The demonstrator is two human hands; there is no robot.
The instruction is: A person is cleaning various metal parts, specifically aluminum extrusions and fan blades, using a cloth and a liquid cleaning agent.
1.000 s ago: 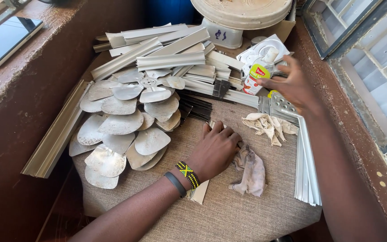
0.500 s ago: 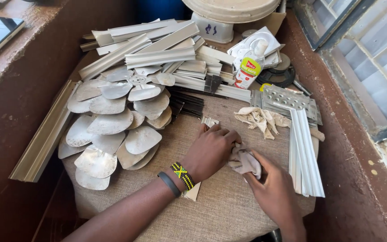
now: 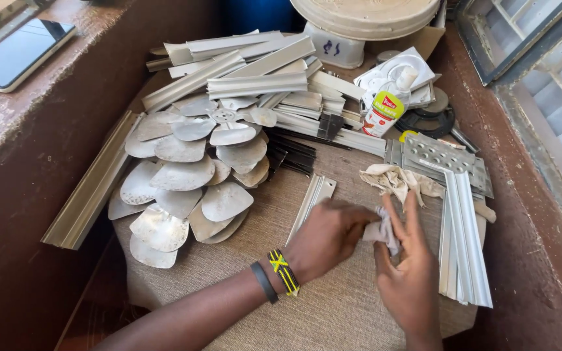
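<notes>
At the far left a dark-screened tablet [image 3: 17, 52] lies on the brown ledge [image 3: 8, 123], well apart from the work. Below it a long metal channel [image 3: 89, 188] leans along the edge of the cloth-covered counter [image 3: 333, 312], and beside that spreads a heap of rounded metal blades [image 3: 183, 182], with stacked metal strips [image 3: 261, 71] behind them.

Nearer the middle, a short metal strip [image 3: 313, 198] lies flat on the cloth, its near end under the left hand [image 3: 326, 237]. That hand is curled, fingers closed over the strip's end and touching a small crumpled rag [image 3: 385, 231]. The right hand [image 3: 411, 273] meets it, thumb and forefinger pinching the rag while the other fingers [image 3: 414, 211] stand straight and loose.

The work looks like wiping the strip, and it probably goes best with the left hand pinning the metal flat and the rag bunched tight, drawn along the length rather than across the sharp edges.

Further right lie a larger crumpled cloth [image 3: 398, 182], a small bottle [image 3: 385, 114], a perforated plate [image 3: 434, 156] and a bundle of long rails [image 3: 463, 240].
</notes>
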